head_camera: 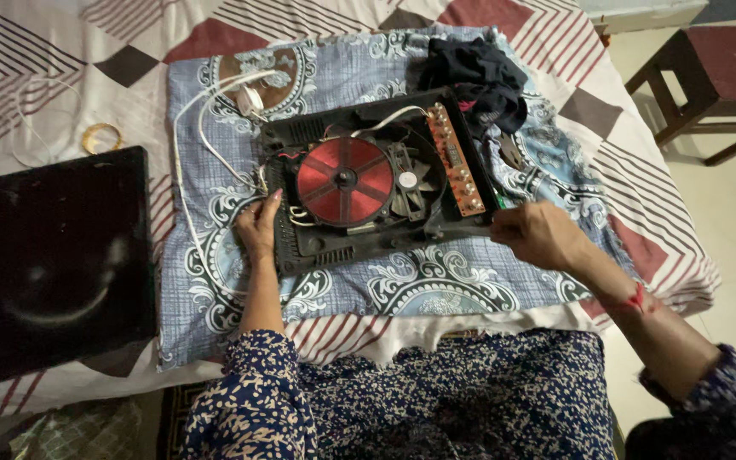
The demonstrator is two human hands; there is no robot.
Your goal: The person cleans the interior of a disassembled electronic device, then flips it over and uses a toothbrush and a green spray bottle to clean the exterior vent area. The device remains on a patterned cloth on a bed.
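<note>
Nearest the camera, a dark floral garment (436,400) is seen, with both sleeved arms reaching forward over a bed (61,51) spread with a striped, diamond-patterned sheet. A blue patterned cloth (436,281) is laid on it, and on this cloth lies an opened cooker base (368,179), black and tilted slightly.

The left hand (257,228) is set against the base's left edge, its grip closed on the rim with the fingers curled over it. The right hand (538,234) is placed at the base's near right corner; its fingers are curled, but whether anything is pinched there cannot be told. The base thus lies between the two hands.

Inside the base, a red round coil (345,181) is seen beside a fan (409,181) and an orange circuit board (455,160).

Farther off, a white cord (193,128) loops to the left, and a dark cloth (479,77) is bunched behind. A black glass panel (53,264) lies on the left, a gold bangle (101,136) beyond it. A wooden stool (717,77) stands at the right.
</note>
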